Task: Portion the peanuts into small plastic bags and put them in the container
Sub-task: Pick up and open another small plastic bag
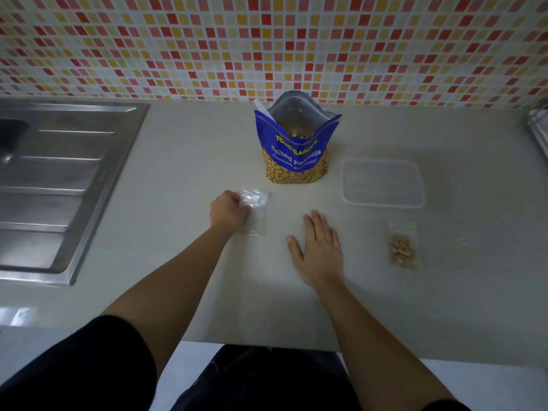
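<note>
Holding a small clear bag (256,210) by its left side, the left hand (228,213) curls its fingers round the plastic. The bag lies near the middle of the desk (184,179). It looks empty, but I cannot tell if it is one bag or a few stuck together. Its long side runs from the front of the desk toward the back. The right hand (321,250) lies flat on the desk, just to the right of the small bag, with its fingers straight and a little spread. It holds nothing. The big blue peanut bag (296,149) stands just behind both hands, closer to the back edge, with its open mouth facing up. I think the next job is to open the small bag and fill it, so the free right hand would reach straight forward to the peanuts. The clear container (382,203) sits toward the right side of the desk and looks empty. One filled bag (404,252) lies in front of it, nearer the right hand, not yet inside. A metal sink (59,173) is at the left end.
</note>
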A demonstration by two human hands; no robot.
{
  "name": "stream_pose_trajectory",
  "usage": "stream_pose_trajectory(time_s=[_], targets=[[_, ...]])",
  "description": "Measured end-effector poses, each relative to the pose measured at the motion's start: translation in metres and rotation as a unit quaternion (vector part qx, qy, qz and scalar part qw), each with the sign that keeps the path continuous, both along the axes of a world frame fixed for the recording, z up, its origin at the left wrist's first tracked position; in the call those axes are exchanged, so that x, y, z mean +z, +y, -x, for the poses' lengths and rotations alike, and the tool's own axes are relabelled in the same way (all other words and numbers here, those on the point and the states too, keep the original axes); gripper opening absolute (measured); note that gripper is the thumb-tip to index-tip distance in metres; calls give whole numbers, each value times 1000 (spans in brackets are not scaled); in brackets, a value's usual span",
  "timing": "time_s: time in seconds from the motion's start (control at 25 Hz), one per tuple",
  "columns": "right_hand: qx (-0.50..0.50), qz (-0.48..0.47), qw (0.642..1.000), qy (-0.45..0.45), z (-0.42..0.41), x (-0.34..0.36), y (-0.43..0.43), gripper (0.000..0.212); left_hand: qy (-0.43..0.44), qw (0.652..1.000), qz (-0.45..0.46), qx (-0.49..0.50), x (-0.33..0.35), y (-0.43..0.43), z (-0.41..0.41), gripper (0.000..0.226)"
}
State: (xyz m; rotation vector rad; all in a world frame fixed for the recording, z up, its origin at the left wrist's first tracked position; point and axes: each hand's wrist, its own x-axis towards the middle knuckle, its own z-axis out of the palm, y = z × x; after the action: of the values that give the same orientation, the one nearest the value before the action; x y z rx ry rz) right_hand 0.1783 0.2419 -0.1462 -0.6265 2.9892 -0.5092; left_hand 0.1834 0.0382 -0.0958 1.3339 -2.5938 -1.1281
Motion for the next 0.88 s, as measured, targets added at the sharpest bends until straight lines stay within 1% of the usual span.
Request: stream_pose_trajectory(time_s=[0.08,0.32,0.4,0.52,0.6,0.68,0.76,0.84,0.88], targets=[[2,-3,1000,0,0,0,0,70,-3,1000,4,6,1,-1,0,26],[7,-5,1000,-2,0,0,1,72,-20,999,8,30,1,-5,-4,28],[10,-7,1000,-8,1,1,1,73,-4,1000,-3,27,2,-9,-5,27],[16,-7,1000,-9,2,1,2,74,34,999,-13,-4,6,-11,-7,26],[19,-4,1000,-12,1,1,1,75,63,997,-52,-7,11,-13,-9,19],[19,11,1000,-19,2,1,1,75,95,986,-133,3,19,-14,-10,4],[11,70,997,-22,1,6,1,72,120,970,-209,4,28,-12,-12,7],[-34,193,980,-13,-1,12,1,62,134,954,-269,-2,38,-4,-16,9],[-75,277,958,-20,-2,16,1,55,144,943,-300,-4,42,2,-17,11]])
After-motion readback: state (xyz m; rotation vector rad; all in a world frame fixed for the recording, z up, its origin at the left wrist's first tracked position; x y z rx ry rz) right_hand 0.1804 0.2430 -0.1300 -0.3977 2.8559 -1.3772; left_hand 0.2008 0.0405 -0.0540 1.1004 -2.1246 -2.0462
